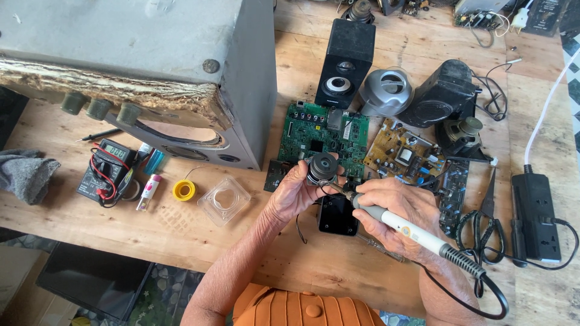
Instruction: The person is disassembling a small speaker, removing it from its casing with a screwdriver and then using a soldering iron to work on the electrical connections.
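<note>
A wooden workbench (181,241) fills the view, and its far edge and right side run out of the frame. The biggest thing on it is a grey speaker cabinet (181,66) lying at the upper left; its top and left are cut off, and a torn, fibrous edge hides part of its front panel. To the right of it stand a black bookshelf speaker (344,60), a rounded silver speaker (386,90) and a dark speaker housing (444,93), with cluttered parts behind them too small to make out. In front lie a green circuit board (320,133), partly covered by the hands, and a tan circuit board (402,151). At the right edge sits a black power strip (534,214), its white cable leaving the frame, with scissors (486,211) just beside it. At the left are a grey cloth (24,172), a multimeter (109,169) wrapped in red leads, a yellow solder spool (184,190) and a clear plastic case (225,199).

The left hand (296,193) is curled shut around a small round speaker driver (322,168), held just above the green board; the fingers hide its lower half. The right hand (402,211) grips a soldering iron (405,226) with a white and grey handle, fingers closed about it, the tip meeting the driver where the exact contact is too small to tell. Under both hands lies a small black box (338,214), partly hidden
</note>
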